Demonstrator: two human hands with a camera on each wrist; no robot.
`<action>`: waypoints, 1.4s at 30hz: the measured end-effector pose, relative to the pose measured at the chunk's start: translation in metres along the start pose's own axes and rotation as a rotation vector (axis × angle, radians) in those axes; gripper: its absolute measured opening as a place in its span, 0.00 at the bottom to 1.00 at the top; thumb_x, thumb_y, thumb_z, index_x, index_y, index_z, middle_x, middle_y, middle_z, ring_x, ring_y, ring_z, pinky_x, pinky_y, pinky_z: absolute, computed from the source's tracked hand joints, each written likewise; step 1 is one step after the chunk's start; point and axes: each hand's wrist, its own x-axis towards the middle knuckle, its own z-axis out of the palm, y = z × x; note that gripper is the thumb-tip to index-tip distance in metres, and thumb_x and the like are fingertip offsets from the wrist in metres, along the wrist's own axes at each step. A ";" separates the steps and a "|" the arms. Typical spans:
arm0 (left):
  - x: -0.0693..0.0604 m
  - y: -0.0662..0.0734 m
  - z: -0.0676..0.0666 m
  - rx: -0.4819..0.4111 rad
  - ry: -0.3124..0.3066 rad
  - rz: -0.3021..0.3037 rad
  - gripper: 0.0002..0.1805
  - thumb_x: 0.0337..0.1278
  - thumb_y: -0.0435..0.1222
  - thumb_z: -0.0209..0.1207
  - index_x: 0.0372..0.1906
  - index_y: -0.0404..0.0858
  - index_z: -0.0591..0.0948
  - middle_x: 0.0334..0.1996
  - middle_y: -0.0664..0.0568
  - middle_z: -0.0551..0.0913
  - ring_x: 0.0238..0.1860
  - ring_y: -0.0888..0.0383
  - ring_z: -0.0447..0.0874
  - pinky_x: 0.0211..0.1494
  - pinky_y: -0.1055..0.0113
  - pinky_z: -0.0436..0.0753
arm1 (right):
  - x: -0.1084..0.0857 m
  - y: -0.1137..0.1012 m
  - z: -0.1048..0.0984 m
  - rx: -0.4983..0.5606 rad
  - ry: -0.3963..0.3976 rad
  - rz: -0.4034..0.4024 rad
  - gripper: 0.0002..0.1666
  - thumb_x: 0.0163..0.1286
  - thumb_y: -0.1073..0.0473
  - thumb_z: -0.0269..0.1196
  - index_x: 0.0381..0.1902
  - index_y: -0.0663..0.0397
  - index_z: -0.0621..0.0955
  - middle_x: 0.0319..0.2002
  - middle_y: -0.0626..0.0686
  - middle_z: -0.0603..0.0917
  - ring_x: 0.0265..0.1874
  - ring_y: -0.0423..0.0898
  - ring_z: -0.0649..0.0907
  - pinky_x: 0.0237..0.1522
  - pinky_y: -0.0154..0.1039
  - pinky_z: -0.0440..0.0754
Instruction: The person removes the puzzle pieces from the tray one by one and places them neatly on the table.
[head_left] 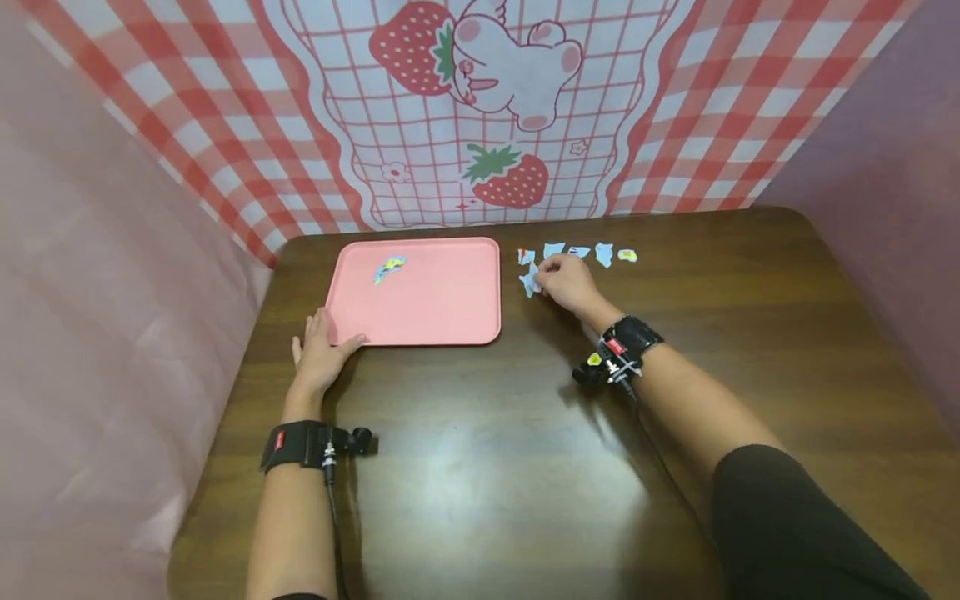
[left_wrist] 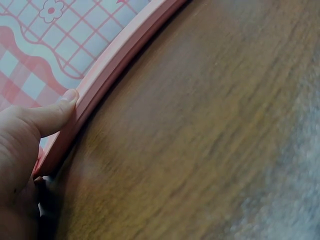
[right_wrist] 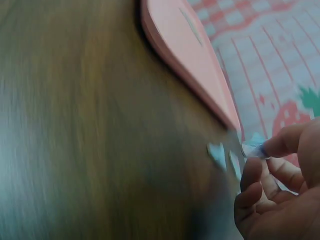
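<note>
A pink tray lies on the table, with a torn blue-and-yellow paper piece on its upper left. My left hand holds the tray's near left corner; in the left wrist view the thumb lies on its rim. Right of the tray, my right hand pinches a small bluish paper scrap between thumb and finger. Another torn light-blue piece lies just beside those fingers. Along the far edge are more scraps: a red-marked one, a pale blue one and a yellow one.
Under my right wrist's camera lies a yellow-green scrap. A checked strawberry cloth hangs behind the brown wooden table. Cables run back from both wrist cameras along the forearms.
</note>
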 end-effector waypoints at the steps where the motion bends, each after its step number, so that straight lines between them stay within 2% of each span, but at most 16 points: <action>1: 0.000 0.000 -0.002 -0.002 0.001 0.000 0.56 0.68 0.51 0.61 0.79 0.28 0.38 0.80 0.34 0.39 0.80 0.39 0.29 0.73 0.38 0.23 | 0.002 0.003 -0.004 0.026 0.005 0.017 0.12 0.64 0.64 0.61 0.43 0.63 0.84 0.28 0.55 0.84 0.24 0.44 0.81 0.30 0.35 0.76; 5: 0.001 -0.002 -0.006 -0.006 0.001 0.002 0.56 0.68 0.52 0.60 0.79 0.29 0.38 0.80 0.34 0.38 0.80 0.40 0.28 0.73 0.39 0.22 | 0.007 0.016 -0.015 0.114 0.039 0.045 0.22 0.62 0.69 0.59 0.55 0.67 0.82 0.29 0.55 0.84 0.19 0.40 0.79 0.23 0.30 0.75; 7: 0.002 -0.003 -0.006 -0.002 -0.002 0.002 0.56 0.68 0.52 0.60 0.79 0.29 0.38 0.80 0.34 0.39 0.80 0.39 0.28 0.73 0.38 0.23 | 0.008 0.021 -0.016 0.118 0.050 0.051 0.26 0.60 0.70 0.58 0.58 0.67 0.81 0.26 0.54 0.84 0.17 0.39 0.79 0.21 0.30 0.74; 11: 0.002 -0.005 -0.004 0.002 -0.001 0.003 0.55 0.68 0.51 0.60 0.79 0.28 0.39 0.80 0.34 0.40 0.80 0.39 0.29 0.73 0.38 0.24 | 0.009 0.030 -0.018 0.066 0.047 0.081 0.24 0.61 0.67 0.61 0.57 0.66 0.82 0.24 0.50 0.84 0.17 0.39 0.80 0.22 0.31 0.76; 14: 0.003 -0.005 -0.004 0.005 0.001 0.007 0.55 0.68 0.51 0.60 0.79 0.28 0.39 0.79 0.33 0.40 0.79 0.38 0.29 0.73 0.38 0.24 | 0.009 0.031 -0.017 -0.012 0.038 0.085 0.22 0.63 0.64 0.64 0.55 0.64 0.83 0.27 0.53 0.86 0.20 0.41 0.82 0.28 0.34 0.79; 18: 0.003 -0.006 -0.005 0.000 0.005 0.007 0.54 0.68 0.50 0.61 0.79 0.27 0.40 0.79 0.33 0.41 0.79 0.38 0.30 0.73 0.38 0.24 | 0.009 0.032 -0.014 -0.132 0.023 0.031 0.22 0.63 0.61 0.68 0.54 0.65 0.83 0.35 0.60 0.88 0.31 0.50 0.85 0.41 0.44 0.81; 22: 0.004 -0.006 -0.004 0.007 0.006 0.007 0.54 0.68 0.50 0.61 0.79 0.27 0.40 0.79 0.33 0.41 0.79 0.38 0.30 0.73 0.38 0.24 | 0.007 0.033 -0.011 -0.237 0.030 -0.048 0.22 0.62 0.60 0.68 0.52 0.66 0.84 0.40 0.62 0.88 0.41 0.56 0.85 0.52 0.51 0.79; 32: 0.007 -0.001 -0.003 0.016 0.007 0.019 0.54 0.68 0.50 0.60 0.79 0.27 0.40 0.79 0.33 0.40 0.79 0.38 0.30 0.73 0.38 0.24 | 0.003 0.032 -0.015 -0.336 0.087 -0.082 0.21 0.58 0.61 0.67 0.49 0.65 0.87 0.38 0.61 0.88 0.44 0.59 0.84 0.52 0.53 0.78; 42: 0.001 0.000 -0.001 0.016 0.005 0.013 0.55 0.68 0.51 0.60 0.79 0.28 0.39 0.80 0.34 0.39 0.80 0.38 0.29 0.73 0.38 0.24 | -0.001 0.032 -0.019 -0.334 0.089 -0.074 0.20 0.60 0.59 0.69 0.48 0.64 0.87 0.38 0.61 0.88 0.43 0.59 0.84 0.51 0.54 0.78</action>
